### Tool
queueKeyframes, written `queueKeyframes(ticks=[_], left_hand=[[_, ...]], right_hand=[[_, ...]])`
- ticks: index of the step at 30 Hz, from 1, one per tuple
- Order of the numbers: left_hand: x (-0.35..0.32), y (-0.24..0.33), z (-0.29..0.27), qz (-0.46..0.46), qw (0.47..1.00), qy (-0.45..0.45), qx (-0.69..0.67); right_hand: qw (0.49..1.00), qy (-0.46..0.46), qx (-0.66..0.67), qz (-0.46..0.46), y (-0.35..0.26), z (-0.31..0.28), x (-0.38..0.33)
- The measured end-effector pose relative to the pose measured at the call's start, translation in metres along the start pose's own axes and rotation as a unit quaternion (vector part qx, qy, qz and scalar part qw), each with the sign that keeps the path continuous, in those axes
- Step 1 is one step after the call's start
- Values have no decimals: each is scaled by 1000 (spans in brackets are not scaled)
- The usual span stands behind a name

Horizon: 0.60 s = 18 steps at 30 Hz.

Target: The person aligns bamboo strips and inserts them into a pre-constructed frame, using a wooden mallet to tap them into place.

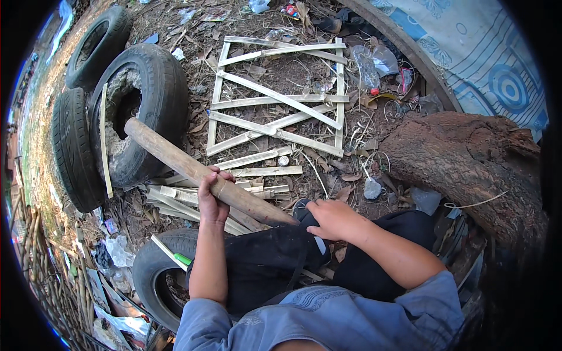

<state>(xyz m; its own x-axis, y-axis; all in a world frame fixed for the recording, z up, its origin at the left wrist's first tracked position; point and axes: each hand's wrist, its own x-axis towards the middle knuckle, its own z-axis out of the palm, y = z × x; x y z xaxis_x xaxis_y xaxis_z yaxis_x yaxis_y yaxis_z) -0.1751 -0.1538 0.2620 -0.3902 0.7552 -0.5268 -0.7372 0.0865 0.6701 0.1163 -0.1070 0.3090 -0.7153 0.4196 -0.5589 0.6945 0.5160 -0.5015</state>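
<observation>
A thick, pale wooden pole (175, 159) slants from the tyres down to my lap, and my left hand (213, 196) is wrapped round its middle. Its lower end rests by my dark trousers. My right hand (332, 219) is closed beside that end, over a dark thing (301, 209) whose kind I cannot make out. Beyond my hands, split bamboo strips form a crossed lattice frame (278, 100) lying on the ground. Loose bamboo strips (266, 172) are heaped between the frame and my legs, partly under the pole.
Several old tyres (167, 88) stand at the left, one with a bamboo strip (105, 140) leaning on it. Another tyre (149, 269) lies by my left leg, near a green-handled thing (182, 258). A thick log (462, 158) and a patterned blue sheet (468, 52) are at the right. Litter covers the soil.
</observation>
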Motion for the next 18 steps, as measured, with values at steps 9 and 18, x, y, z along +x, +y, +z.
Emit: queueKeyframes(ticks=[9,18], left_hand=[[-2,5,-1,12,1000,-16,2],[-17,13,9,24,999,-30,31]], right_hand=[[999,-39,-21,8,2,1,-11],[998,-43,21,52,6,4,-20]])
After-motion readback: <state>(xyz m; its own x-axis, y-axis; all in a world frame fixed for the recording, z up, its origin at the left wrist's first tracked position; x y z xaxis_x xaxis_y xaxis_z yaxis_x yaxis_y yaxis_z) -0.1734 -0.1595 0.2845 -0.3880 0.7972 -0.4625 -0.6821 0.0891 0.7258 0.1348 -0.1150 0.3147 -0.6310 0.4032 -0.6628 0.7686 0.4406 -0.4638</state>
